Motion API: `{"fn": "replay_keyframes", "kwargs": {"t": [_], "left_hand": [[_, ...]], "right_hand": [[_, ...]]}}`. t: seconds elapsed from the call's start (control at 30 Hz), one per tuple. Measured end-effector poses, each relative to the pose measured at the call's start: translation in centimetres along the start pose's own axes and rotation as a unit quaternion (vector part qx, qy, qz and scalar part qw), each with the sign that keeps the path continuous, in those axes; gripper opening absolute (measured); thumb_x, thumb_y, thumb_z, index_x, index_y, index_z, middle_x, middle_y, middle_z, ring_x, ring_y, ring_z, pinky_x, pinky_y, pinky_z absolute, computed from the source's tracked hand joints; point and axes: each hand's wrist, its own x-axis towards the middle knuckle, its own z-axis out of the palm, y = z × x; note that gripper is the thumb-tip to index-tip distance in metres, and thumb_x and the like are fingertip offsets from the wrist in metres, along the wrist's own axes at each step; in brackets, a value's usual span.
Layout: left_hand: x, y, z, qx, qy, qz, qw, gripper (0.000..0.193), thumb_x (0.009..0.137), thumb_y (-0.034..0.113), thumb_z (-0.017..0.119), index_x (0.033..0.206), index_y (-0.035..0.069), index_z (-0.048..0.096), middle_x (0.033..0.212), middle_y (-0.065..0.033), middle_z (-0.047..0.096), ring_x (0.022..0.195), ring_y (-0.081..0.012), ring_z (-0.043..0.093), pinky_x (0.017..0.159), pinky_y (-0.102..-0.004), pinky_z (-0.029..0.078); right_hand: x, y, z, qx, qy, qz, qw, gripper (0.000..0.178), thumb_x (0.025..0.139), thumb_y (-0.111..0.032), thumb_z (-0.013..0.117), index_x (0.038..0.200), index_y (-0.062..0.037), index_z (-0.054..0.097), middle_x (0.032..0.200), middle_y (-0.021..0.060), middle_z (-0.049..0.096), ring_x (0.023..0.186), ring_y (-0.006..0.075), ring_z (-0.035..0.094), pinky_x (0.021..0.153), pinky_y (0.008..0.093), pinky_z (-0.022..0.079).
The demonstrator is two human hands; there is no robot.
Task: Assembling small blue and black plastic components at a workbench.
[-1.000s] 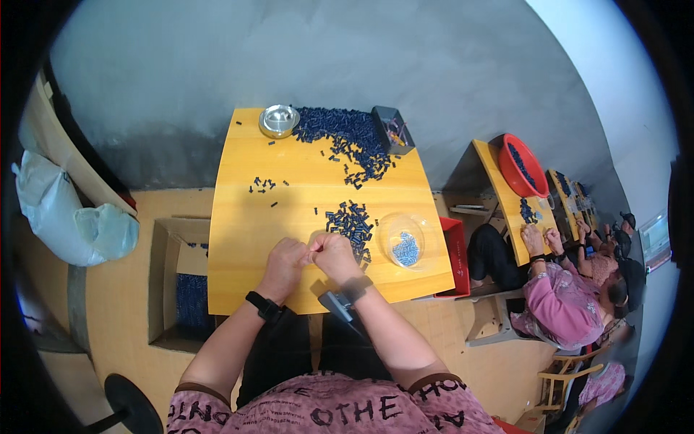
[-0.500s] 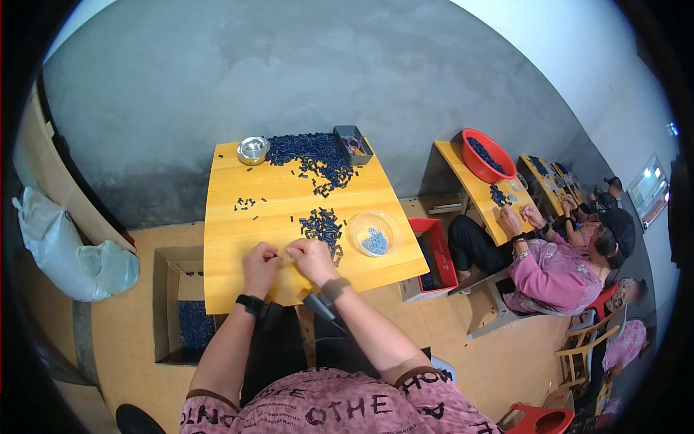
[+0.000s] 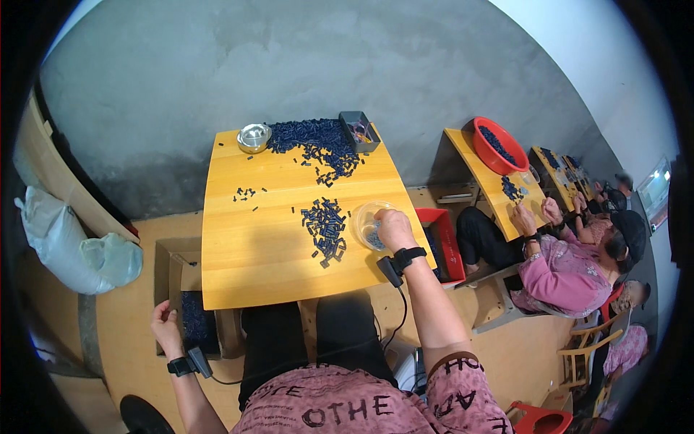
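My right hand (image 3: 396, 231) reaches into a clear round plastic bowl (image 3: 359, 226) at the table's right side. Small silvery pieces (image 3: 374, 239) lie in the bowl, and my fingertips are hidden behind the hand. Down at the left, off the table, my left hand (image 3: 167, 329) hangs beside a cardboard box (image 3: 165, 271) holding many dark blue pieces (image 3: 196, 315). Its fingers are slightly bent and apart, with nothing visible in them. A pile of short dark blue tube-like pieces (image 3: 325, 228) lies on the yellow table (image 3: 253, 271) left of the bowl.
Along the table's far edge stand a shiny metal bowl (image 3: 254, 137), a large heap of dark pieces (image 3: 311, 137) and a grey tray (image 3: 359, 132). A red box (image 3: 452, 253) sits right of the table. Another person (image 3: 564, 267) works at a neighbouring table. White sacks (image 3: 72, 242) lean at left.
My hands were together at the table's near edge. The left has moved down left to the cardboard box, the right into the clear bowl. The view has shifted slightly.
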Motion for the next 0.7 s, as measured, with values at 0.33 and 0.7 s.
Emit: {"fn": "replay_keyframes", "kwargs": {"t": [0.33, 0.7], "left_hand": [[-0.1, 3.8, 2.9, 0.045, -0.010, 0.075, 0.996, 0.028, 0.082, -0.011, 0.063, 0.108, -0.002, 0.064, 0.114, -0.0096, 0.060, 0.105, -0.0203, 0.060, 0.094, -0.0315, 0.048], [-3.4, 13.8, 11.4, -0.006, -0.122, 0.156, 0.980, 0.019, 0.082, -0.007, 0.065, 0.098, 0.001, 0.068, 0.107, -0.0064, 0.064, 0.096, -0.0160, 0.060, 0.078, -0.0244, 0.047]], "right_hand": [[-2.6, 1.1, -2.0, 0.211, 0.008, -0.065, 0.975, 0.022, 0.080, -0.006, 0.066, 0.100, -0.0035, 0.073, 0.096, 0.0213, 0.070, 0.096, 0.0366, 0.066, 0.086, 0.0425, 0.052], [-6.5, 0.7, -6.1, 0.070, -0.087, -0.236, 0.965, 0.013, 0.075, -0.014, 0.074, 0.083, -0.0044, 0.070, 0.078, 0.0130, 0.065, 0.083, 0.0312, 0.064, 0.076, 0.0433, 0.051]]}}
